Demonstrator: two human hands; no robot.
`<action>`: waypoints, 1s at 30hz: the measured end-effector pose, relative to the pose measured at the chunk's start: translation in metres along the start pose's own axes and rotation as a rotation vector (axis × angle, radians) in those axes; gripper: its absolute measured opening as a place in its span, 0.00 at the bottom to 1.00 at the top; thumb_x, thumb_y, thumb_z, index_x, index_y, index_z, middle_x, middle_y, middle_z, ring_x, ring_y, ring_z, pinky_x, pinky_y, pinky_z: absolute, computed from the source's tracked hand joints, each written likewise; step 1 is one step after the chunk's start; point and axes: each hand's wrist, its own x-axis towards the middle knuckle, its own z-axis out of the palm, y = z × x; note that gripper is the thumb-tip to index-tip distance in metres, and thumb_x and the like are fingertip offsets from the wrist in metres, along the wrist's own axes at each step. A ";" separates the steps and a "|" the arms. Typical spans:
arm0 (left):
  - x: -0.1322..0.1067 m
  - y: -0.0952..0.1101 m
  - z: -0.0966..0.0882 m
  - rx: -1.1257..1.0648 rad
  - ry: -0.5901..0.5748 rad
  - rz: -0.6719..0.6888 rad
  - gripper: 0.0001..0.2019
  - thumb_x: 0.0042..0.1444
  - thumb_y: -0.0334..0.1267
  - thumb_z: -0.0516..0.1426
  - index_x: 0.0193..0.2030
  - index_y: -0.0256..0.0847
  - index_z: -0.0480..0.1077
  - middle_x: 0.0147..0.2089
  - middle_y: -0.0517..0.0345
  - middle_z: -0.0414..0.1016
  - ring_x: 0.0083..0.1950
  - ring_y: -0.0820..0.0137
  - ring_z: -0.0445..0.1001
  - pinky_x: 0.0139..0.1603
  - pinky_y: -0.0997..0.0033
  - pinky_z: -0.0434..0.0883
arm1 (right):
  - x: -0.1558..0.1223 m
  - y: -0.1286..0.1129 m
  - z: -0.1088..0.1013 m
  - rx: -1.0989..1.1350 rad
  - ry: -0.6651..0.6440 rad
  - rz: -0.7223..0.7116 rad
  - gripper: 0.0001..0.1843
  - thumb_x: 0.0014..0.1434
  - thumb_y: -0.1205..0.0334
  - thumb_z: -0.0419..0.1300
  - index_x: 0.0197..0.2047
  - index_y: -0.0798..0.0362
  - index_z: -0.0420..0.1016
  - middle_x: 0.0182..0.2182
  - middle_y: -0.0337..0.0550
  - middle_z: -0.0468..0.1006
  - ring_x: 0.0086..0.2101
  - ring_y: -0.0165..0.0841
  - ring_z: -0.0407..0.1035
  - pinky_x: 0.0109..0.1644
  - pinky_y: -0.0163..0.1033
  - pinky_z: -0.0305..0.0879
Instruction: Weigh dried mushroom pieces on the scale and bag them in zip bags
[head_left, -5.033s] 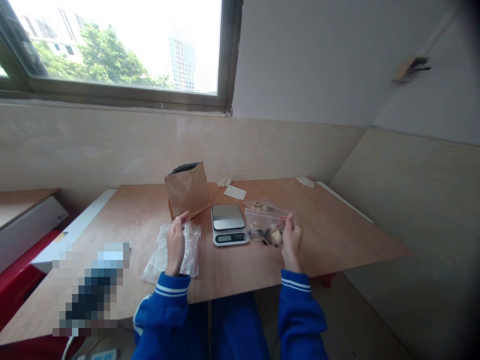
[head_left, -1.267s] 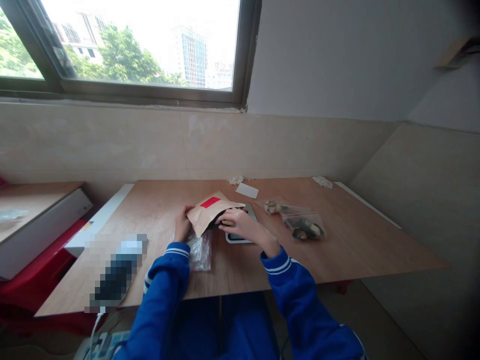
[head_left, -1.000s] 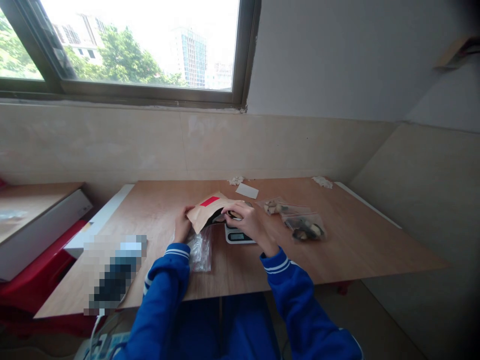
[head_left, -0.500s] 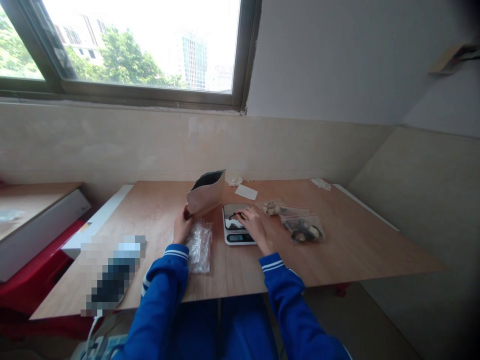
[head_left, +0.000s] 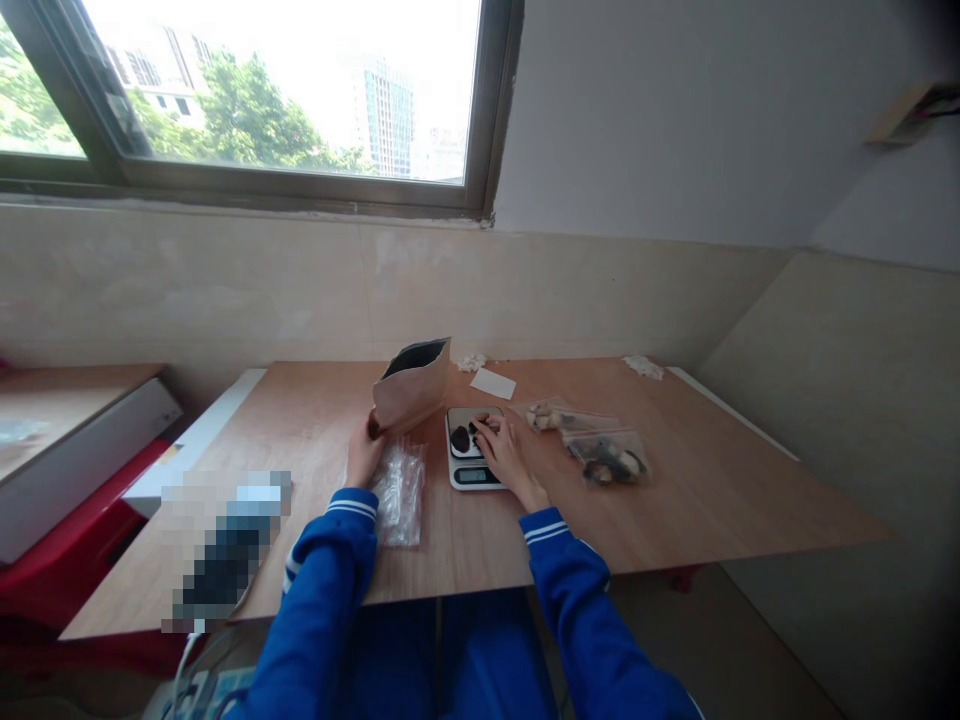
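My left hand [head_left: 365, 450] is closed on the lower left side of an upright brown paper pouch [head_left: 411, 392], whose dark-lined mouth gapes. Below it, beside my left wrist, lie clear plastic zip bags [head_left: 401, 495]. A small white digital kitchen scale [head_left: 480, 478] stands to the right, its display lit but too small to read. On its plate lies a dark rounded piece [head_left: 460, 438], like a dried slice. My right hand [head_left: 504, 450] is over the plate's right side, fingertips closed around another dark piece [head_left: 474, 426], partly hidden by the fingers.
Filled clear zip bags [head_left: 611, 462] with pale and dark pieces lie right of the scale. A white card [head_left: 493, 384] and small white heaps [head_left: 643, 368] are near the wall. A pixelated dark object [head_left: 229, 550] with a cable is at the table's left front.
A dark rounded piece now lies on the scale's plate. My right hand's fingers have shifted slightly on the plate's right side. My left hand and the pouch stay put.
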 end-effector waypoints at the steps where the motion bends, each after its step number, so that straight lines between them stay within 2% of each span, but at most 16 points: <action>1: 0.000 0.000 0.000 -0.003 -0.002 0.000 0.20 0.49 0.36 0.57 0.50 0.35 0.72 0.45 0.48 0.79 0.46 0.56 0.76 0.47 0.61 0.70 | 0.000 0.000 -0.001 0.034 0.012 -0.002 0.21 0.67 0.60 0.47 0.59 0.50 0.71 0.49 0.54 0.65 0.50 0.43 0.64 0.57 0.53 0.63; 5: 0.000 0.000 0.000 -0.008 0.004 0.018 0.22 0.48 0.35 0.58 0.52 0.35 0.72 0.46 0.48 0.78 0.47 0.56 0.76 0.48 0.61 0.70 | 0.007 -0.010 -0.019 0.175 0.177 0.027 0.20 0.67 0.60 0.47 0.58 0.52 0.70 0.47 0.52 0.65 0.52 0.41 0.64 0.58 0.50 0.63; 7: 0.000 0.002 -0.001 -0.003 0.008 0.029 0.23 0.48 0.35 0.58 0.53 0.36 0.71 0.46 0.48 0.79 0.47 0.56 0.76 0.49 0.61 0.70 | 0.015 -0.023 -0.036 0.240 0.271 0.042 0.19 0.68 0.60 0.47 0.55 0.51 0.72 0.46 0.51 0.66 0.52 0.40 0.64 0.59 0.50 0.61; 9: -0.001 0.003 -0.001 -0.002 0.013 0.035 0.23 0.48 0.36 0.59 0.53 0.36 0.72 0.45 0.49 0.79 0.46 0.56 0.76 0.49 0.61 0.71 | 0.026 -0.043 -0.056 0.315 0.302 0.018 0.17 0.68 0.60 0.47 0.51 0.50 0.74 0.45 0.49 0.68 0.51 0.39 0.65 0.59 0.49 0.62; 12: -0.001 0.004 -0.001 -0.013 0.014 0.041 0.20 0.48 0.37 0.59 0.49 0.36 0.73 0.44 0.50 0.79 0.44 0.57 0.76 0.47 0.63 0.71 | 0.043 -0.079 -0.085 0.404 0.187 -0.111 0.15 0.68 0.61 0.47 0.47 0.49 0.75 0.45 0.46 0.70 0.51 0.37 0.66 0.59 0.45 0.62; 14: -0.001 0.003 -0.001 -0.030 0.005 0.049 0.19 0.48 0.38 0.58 0.48 0.37 0.73 0.43 0.50 0.79 0.43 0.58 0.76 0.46 0.63 0.71 | 0.054 -0.100 -0.097 0.400 0.078 -0.197 0.14 0.69 0.61 0.47 0.48 0.49 0.74 0.46 0.45 0.70 0.51 0.35 0.66 0.59 0.43 0.63; 17: 0.000 -0.003 0.001 -0.068 -0.007 0.055 0.19 0.48 0.37 0.57 0.48 0.37 0.72 0.42 0.51 0.79 0.42 0.60 0.76 0.45 0.64 0.71 | 0.068 -0.117 -0.098 0.308 -0.063 -0.299 0.14 0.69 0.64 0.47 0.50 0.51 0.72 0.47 0.46 0.72 0.51 0.35 0.66 0.58 0.43 0.63; 21: 0.002 -0.011 0.003 -0.118 -0.030 0.063 0.21 0.47 0.35 0.56 0.51 0.39 0.71 0.42 0.53 0.79 0.42 0.62 0.76 0.46 0.65 0.71 | 0.079 -0.120 -0.090 0.110 -0.213 -0.360 0.14 0.69 0.68 0.46 0.44 0.57 0.73 0.42 0.50 0.75 0.47 0.37 0.68 0.55 0.45 0.64; 23: 0.002 -0.013 0.003 -0.124 -0.034 0.064 0.21 0.47 0.35 0.56 0.51 0.40 0.71 0.42 0.53 0.79 0.42 0.63 0.76 0.46 0.65 0.72 | 0.080 -0.123 -0.091 0.049 -0.235 -0.366 0.14 0.69 0.68 0.47 0.41 0.57 0.74 0.41 0.50 0.75 0.45 0.38 0.68 0.53 0.44 0.66; 28: 0.001 -0.009 0.002 -0.139 -0.038 0.030 0.20 0.45 0.34 0.54 0.47 0.40 0.72 0.40 0.53 0.79 0.41 0.63 0.77 0.44 0.67 0.72 | 0.084 -0.139 -0.108 0.027 -0.096 -0.376 0.12 0.69 0.66 0.48 0.40 0.56 0.73 0.41 0.48 0.74 0.46 0.37 0.66 0.53 0.42 0.63; 30: 0.000 -0.005 0.001 -0.135 -0.035 0.013 0.20 0.45 0.33 0.54 0.47 0.40 0.72 0.39 0.54 0.79 0.40 0.63 0.77 0.43 0.68 0.72 | 0.087 -0.140 -0.109 -0.006 -0.152 -0.361 0.13 0.69 0.67 0.48 0.40 0.57 0.73 0.42 0.49 0.75 0.46 0.37 0.67 0.54 0.42 0.63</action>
